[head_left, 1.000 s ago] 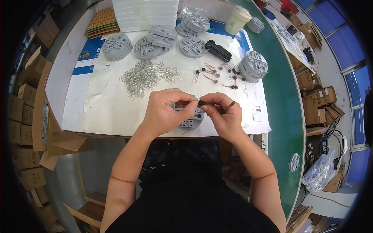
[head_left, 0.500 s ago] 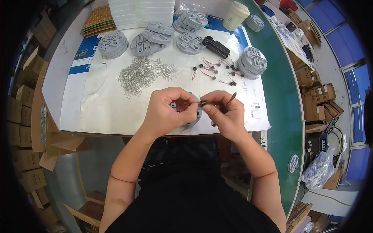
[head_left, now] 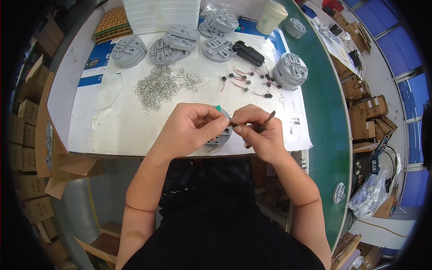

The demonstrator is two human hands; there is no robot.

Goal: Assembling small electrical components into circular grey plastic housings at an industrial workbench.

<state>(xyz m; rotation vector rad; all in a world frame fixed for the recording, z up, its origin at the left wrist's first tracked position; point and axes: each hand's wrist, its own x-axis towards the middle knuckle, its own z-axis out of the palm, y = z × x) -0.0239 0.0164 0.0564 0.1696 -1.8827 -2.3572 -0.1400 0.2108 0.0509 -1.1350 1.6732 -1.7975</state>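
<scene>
Two bare hands meet at the near side of the table (head_left: 117,155): your left hand (head_left: 185,130) and your right hand (head_left: 263,135) come fingertip to fingertip at a small dark part (head_left: 232,124). Your left grip is pinched closed at the part's left end, how much is caught there being hidden by the thumb; your right grip grasps the other end and also carries a slim dark tool (head_left: 271,117) slanting up past the fingers. The step in hand looks like fine fingertip work on that part, which I judge calls for steady thumbs and a tool clear of the left fingers. Beneath both grips, partly covered, lies a round grey plastic disc (head_left: 220,140). The table's edge runs close on your side of the grips, so a dropped part could go over it. Left of your left grip, white paper (head_left: 130,132) offers the widest room; ahead of it spreads a heap of shiny silver metal pins (head_left: 157,87). Ahead of your right grip lie black blocks with thin red wires (head_left: 240,82), with stacked grey discs (head_left: 291,72) farther right, narrowing that side.
</scene>
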